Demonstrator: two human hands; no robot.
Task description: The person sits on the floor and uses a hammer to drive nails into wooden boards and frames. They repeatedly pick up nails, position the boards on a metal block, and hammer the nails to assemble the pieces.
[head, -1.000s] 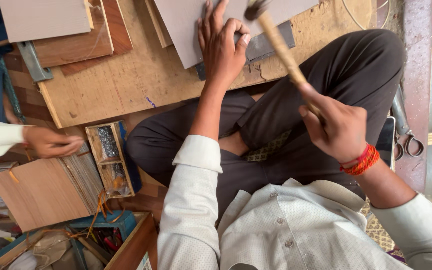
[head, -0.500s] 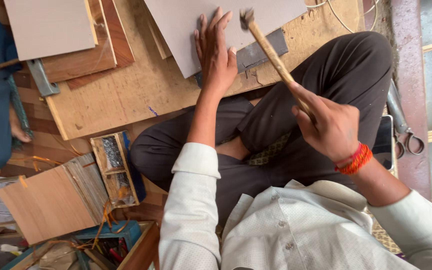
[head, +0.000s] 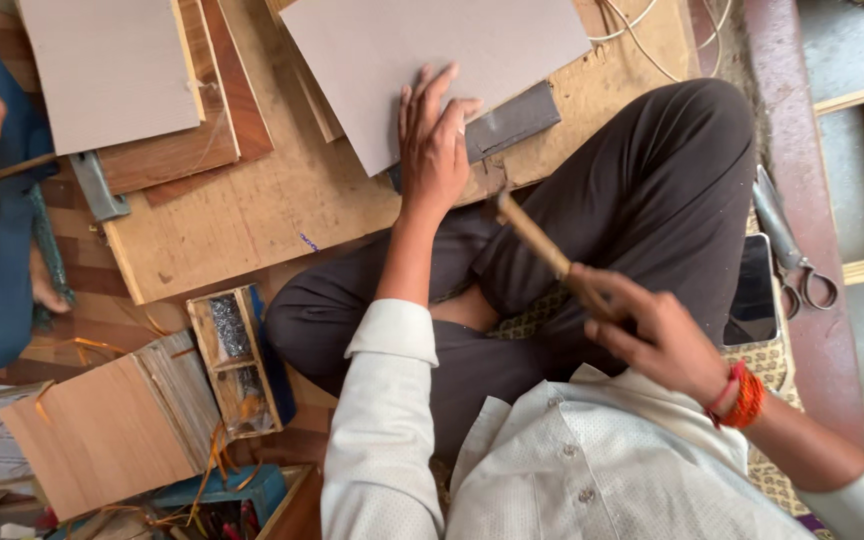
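Soft, even daylight fills the scene, bright without harsh glare; no single source shows. Shadows are faint and short, such as the dim one under the left hand on the grey board. The right hand and the hammer handle are smeared by motion blur. The white shirt looks slightly washed out. Edges bend slightly from the wide lens.

My hammer blurs, its head lost against my left hand. That hand hides the grey sheet's near edge; the sheet runs off the top.
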